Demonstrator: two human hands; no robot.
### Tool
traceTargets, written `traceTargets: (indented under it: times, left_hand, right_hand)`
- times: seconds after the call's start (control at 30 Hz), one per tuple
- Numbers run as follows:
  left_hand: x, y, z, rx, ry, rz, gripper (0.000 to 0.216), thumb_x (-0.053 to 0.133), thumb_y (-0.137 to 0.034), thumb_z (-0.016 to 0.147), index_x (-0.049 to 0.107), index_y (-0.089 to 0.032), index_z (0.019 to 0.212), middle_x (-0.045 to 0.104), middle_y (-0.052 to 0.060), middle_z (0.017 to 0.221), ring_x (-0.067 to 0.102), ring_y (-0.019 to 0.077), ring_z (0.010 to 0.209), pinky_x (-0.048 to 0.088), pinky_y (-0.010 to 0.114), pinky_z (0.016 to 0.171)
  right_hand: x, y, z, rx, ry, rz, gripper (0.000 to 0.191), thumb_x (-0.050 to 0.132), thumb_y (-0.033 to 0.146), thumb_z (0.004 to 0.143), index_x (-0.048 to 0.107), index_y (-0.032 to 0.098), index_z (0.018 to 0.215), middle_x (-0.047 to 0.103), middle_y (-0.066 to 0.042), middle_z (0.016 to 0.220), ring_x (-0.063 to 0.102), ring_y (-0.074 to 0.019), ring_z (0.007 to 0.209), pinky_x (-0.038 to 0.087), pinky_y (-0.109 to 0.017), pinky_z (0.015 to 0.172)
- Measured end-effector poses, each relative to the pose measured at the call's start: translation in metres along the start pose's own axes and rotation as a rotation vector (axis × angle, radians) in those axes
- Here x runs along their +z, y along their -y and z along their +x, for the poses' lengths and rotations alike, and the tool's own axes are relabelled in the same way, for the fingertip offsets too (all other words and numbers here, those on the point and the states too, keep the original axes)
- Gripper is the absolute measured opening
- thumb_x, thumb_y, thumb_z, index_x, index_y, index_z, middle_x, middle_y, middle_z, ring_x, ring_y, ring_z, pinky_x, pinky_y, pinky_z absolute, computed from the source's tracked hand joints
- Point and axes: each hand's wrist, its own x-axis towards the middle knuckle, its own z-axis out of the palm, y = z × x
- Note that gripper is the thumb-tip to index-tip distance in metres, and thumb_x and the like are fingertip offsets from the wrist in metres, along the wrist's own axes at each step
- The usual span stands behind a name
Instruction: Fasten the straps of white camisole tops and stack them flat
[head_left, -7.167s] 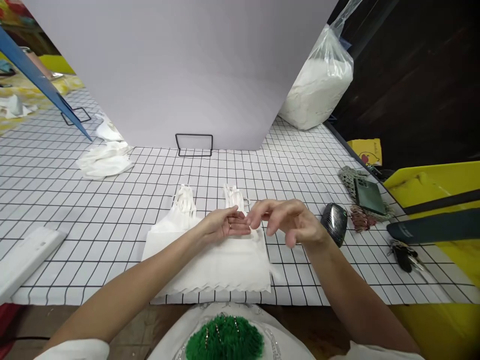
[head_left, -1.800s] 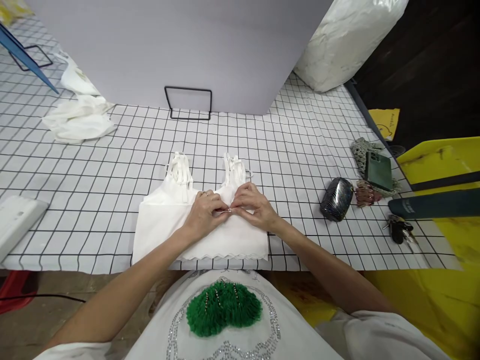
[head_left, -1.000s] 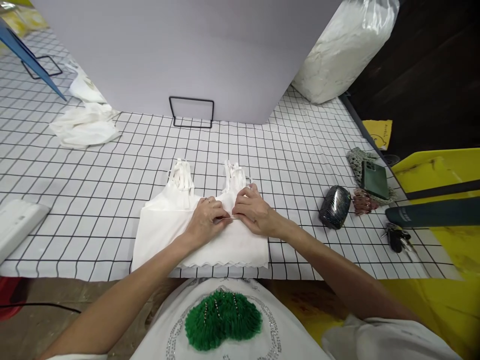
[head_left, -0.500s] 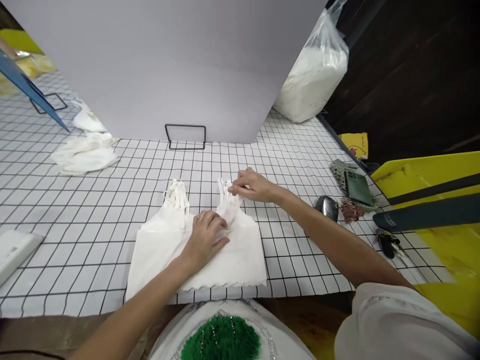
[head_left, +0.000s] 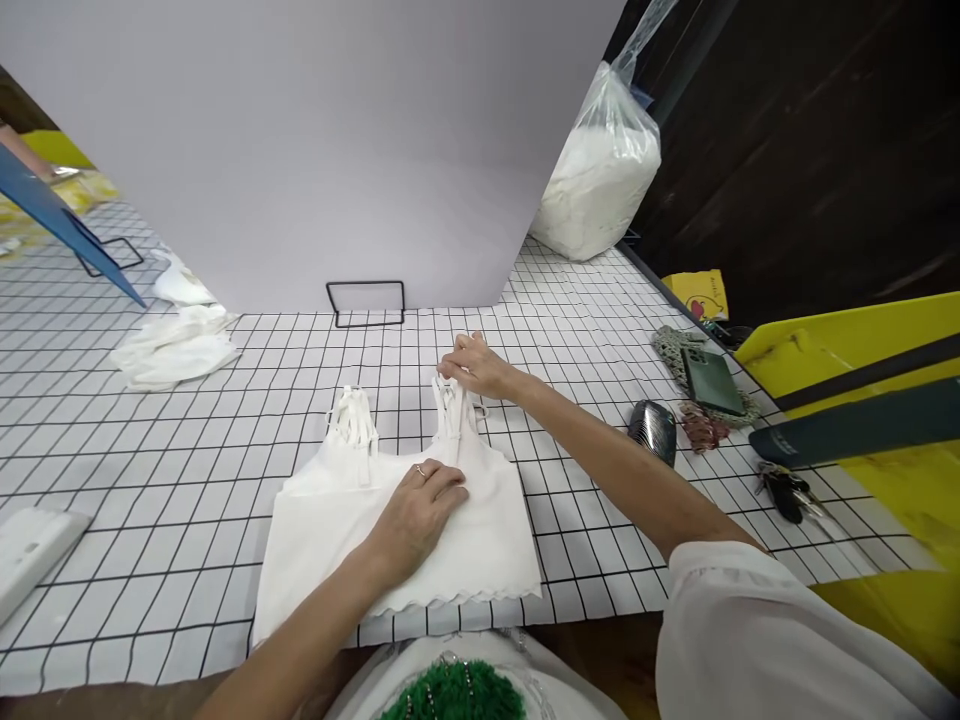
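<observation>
A stack of white camisole tops [head_left: 491, 530] lies flat near the table's front edge, its scalloped hem toward me. The left bunch of straps [head_left: 352, 415] rests on the cloth, pointing away from me. My left hand [head_left: 424, 510], with a ring on one finger, lies on the upper middle of the tops, fingers extended and holding nothing. At the far end of the right bunch of camisole straps [head_left: 453, 412], my right hand [head_left: 472, 368] is closed in a pinch. Its fingertips partly hide the strap ends.
A grey panel [head_left: 330, 150] on a wire stand [head_left: 367, 303] rises behind the tops. Crumpled white cloth [head_left: 176, 350] lies left, above a white device [head_left: 34, 550]. Rightward are a bagged white bundle [head_left: 592, 190], a black mouse [head_left: 652, 430], a phone [head_left: 714, 380] and keys [head_left: 787, 492].
My right hand has moved from the side of the right straps to their far ends. My left hand stays on the tops, slightly shifted. The camera view has tilted a little.
</observation>
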Motion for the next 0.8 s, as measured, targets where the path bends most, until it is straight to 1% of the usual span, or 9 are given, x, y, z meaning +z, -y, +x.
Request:
traceTargets:
  times: [0.17,0.3,0.37,0.4,0.47,0.53,0.63,0.7,0.8]
  left_hand:
    - [-0.02,-0.004,0.003,-0.007,0.026,-0.035,0.02,0.049,-0.011,0.099,0.066,-0.015,0.109,0.07,0.012,0.115,0.062,0.0242,0.1,0.058,0.041,0.084]
    - [-0.055,-0.023,-0.021,-0.027,0.003,-0.035,0.039,0.046,-0.014,0.102,0.05,-0.017,0.14,0.059,0.013,0.141,0.051,0.0255,0.135,0.05,0.047,0.107]
    - [-0.064,-0.03,-0.038,-0.045,0.066,0.033,0.05,0.044,-0.017,0.103,0.034,-0.016,0.153,0.048,0.014,0.153,0.035,0.0263,0.148,0.039,0.051,0.117]
    - [-0.064,-0.032,-0.047,-0.059,0.115,0.084,0.056,0.044,-0.022,0.104,0.027,-0.014,0.156,0.042,0.015,0.157,0.03,0.0273,0.15,0.035,0.052,0.12]
    - [-0.057,-0.032,-0.061,-0.082,0.188,0.195,0.067,0.046,-0.035,0.104,0.017,-0.011,0.16,0.034,0.018,0.161,0.025,0.0303,0.152,0.031,0.053,0.121]
    - [-0.047,-0.027,-0.073,-0.096,0.205,0.263,0.077,0.048,-0.046,0.102,0.012,-0.011,0.161,0.03,0.019,0.162,0.024,0.0323,0.152,0.03,0.054,0.121]
    - [-0.048,-0.014,-0.09,-0.23,0.114,0.27,0.069,0.042,-0.044,0.103,0.013,-0.018,0.161,0.031,0.016,0.163,0.024,0.0314,0.152,0.031,0.056,0.119]
    - [-0.063,-0.007,-0.104,-0.479,-0.025,0.27,0.061,0.041,-0.044,0.103,0.028,-0.02,0.157,0.041,0.016,0.156,0.036,0.0329,0.146,0.04,0.056,0.113]
    - [-0.096,0.004,-0.126,-0.928,-0.088,0.238,0.068,0.051,-0.064,0.09,0.054,-0.015,0.137,0.063,0.018,0.127,0.061,0.0365,0.116,0.055,0.05,0.09]
  right_hand:
    - [0.006,-0.009,-0.014,0.11,-0.039,0.148,0.032,0.05,0.032,0.099,0.07,0.019,0.079,0.064,-0.004,0.074,0.055,-0.0218,0.093,0.042,-0.049,0.099]
    - [0.019,0.025,-0.055,0.096,-0.252,0.315,0.032,0.045,0.034,0.101,0.073,0.02,0.109,0.072,-0.009,0.116,0.062,-0.0219,0.114,0.048,-0.043,0.102]
    - [0.036,0.06,-0.085,0.04,-0.283,0.2,0.04,0.038,0.034,0.105,0.059,0.023,0.137,0.06,-0.01,0.141,0.051,-0.0229,0.136,0.038,-0.05,0.115]
    - [0.048,0.079,-0.1,0.0,-0.216,0.103,0.046,0.034,0.033,0.106,0.045,0.024,0.149,0.049,-0.009,0.153,0.041,-0.0233,0.145,0.029,-0.055,0.12]
    - [0.072,0.109,-0.129,-0.08,-0.045,-0.074,0.062,0.038,0.041,0.105,0.02,0.02,0.16,0.03,-0.011,0.163,0.023,-0.0266,0.153,0.02,-0.061,0.122]
    - [0.09,0.123,-0.155,-0.098,0.066,-0.204,0.08,0.045,0.051,0.1,0.006,0.017,0.162,0.02,-0.014,0.166,0.017,-0.0296,0.155,0.02,-0.063,0.122]
    - [0.089,0.112,-0.187,0.108,-0.004,-0.263,0.081,0.049,0.051,0.098,0.011,0.018,0.162,0.019,-0.016,0.166,0.017,-0.0355,0.154,0.026,-0.067,0.119]
    - [0.07,0.097,-0.203,0.373,-0.127,-0.174,0.067,0.048,0.046,0.099,0.028,0.019,0.158,0.038,-0.018,0.158,0.037,-0.0379,0.145,0.04,-0.064,0.112]
    - [0.033,0.083,-0.214,0.79,-0.132,0.218,0.055,0.058,0.047,0.093,0.051,0.017,0.139,0.063,-0.018,0.13,0.073,-0.0304,0.097,0.064,-0.045,0.071]
